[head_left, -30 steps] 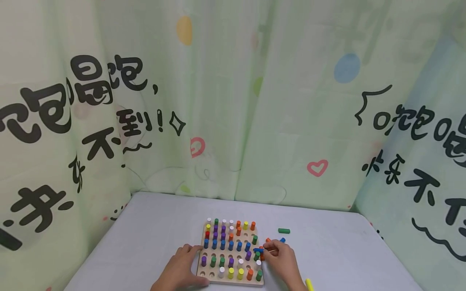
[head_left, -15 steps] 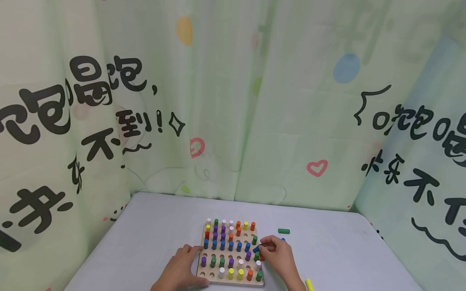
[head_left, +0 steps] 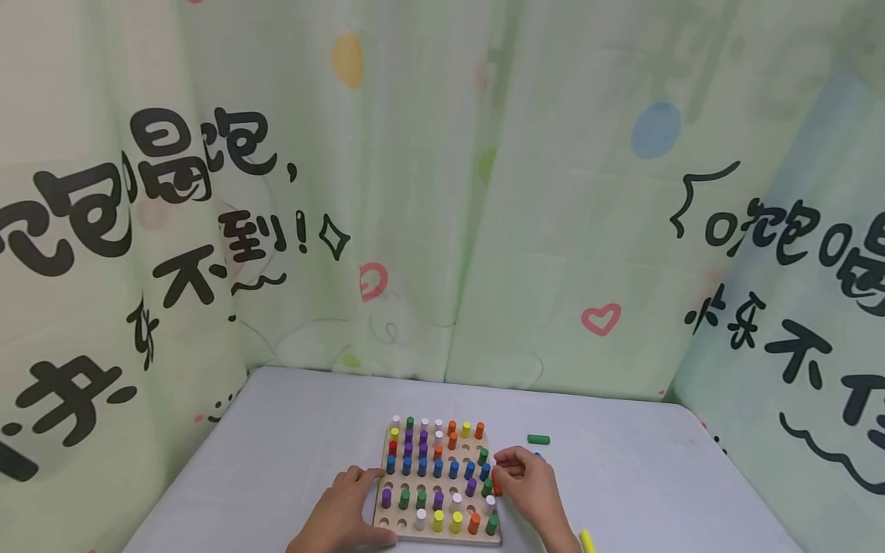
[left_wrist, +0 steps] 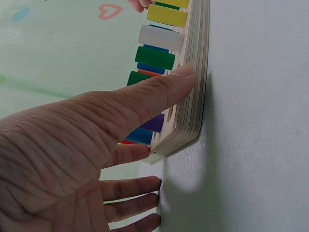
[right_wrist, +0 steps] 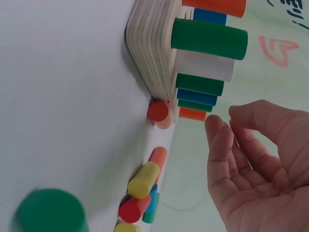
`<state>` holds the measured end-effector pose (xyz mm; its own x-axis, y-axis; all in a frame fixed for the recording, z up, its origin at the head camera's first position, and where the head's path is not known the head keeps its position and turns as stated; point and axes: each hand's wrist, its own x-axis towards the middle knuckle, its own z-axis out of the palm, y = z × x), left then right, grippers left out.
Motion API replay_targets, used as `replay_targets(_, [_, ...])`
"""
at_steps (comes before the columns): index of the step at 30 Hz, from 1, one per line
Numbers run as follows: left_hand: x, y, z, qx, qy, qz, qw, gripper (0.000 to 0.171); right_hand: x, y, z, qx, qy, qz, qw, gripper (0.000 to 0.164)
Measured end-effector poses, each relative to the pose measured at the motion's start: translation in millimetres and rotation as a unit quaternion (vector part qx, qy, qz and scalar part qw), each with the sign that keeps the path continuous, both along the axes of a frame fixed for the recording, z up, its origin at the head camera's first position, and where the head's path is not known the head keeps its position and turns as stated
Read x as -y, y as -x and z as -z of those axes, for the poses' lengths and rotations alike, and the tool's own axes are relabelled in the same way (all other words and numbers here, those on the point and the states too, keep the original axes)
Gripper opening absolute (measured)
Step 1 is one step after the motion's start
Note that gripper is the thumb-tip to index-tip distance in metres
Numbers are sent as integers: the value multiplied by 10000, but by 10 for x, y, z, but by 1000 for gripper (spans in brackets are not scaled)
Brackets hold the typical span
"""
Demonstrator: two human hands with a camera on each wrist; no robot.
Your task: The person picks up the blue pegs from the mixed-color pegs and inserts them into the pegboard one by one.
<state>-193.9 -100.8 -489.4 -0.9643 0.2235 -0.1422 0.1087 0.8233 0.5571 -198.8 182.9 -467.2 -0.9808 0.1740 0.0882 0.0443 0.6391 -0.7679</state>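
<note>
A wooden pegboard point(head_left: 435, 535) with coloured pegs stands on the white table. Across its middle runs a row of blue pegs; the rightmost blue peg point(head_left: 485, 471) is upright beside the fingertips of my right hand point(head_left: 528, 488). That hand holds nothing; in the right wrist view its thumb and index fingertips point(right_wrist: 212, 124) are near each other, apart from the pegs. My left hand point(head_left: 342, 508) holds the board's near left corner, thumb at the front edge and index finger at the left side. In the left wrist view the other fingers point(left_wrist: 130, 188) are extended, off the board.
Loose pegs lie right of the board: a green peg point(head_left: 538, 439) farther back, a yellow peg point(head_left: 587, 541) near the front, an orange peg point(right_wrist: 159, 113) close to the board's side. The right wrist view also shows a yellow peg point(right_wrist: 144, 180) and red peg point(right_wrist: 134, 209). Printed curtains point(head_left: 442, 192) surround the table.
The blue peg in my right hand was lying level, then tilted; now it stands in the board at the row's right end, let go. My left hand has stayed at the corner.
</note>
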Motion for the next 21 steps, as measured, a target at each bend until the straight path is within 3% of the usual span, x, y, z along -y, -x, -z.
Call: replay_targets(21, [2,4,10,-51,16,3,10000,93,-258,18,58,-138,-210,505,9984,14])
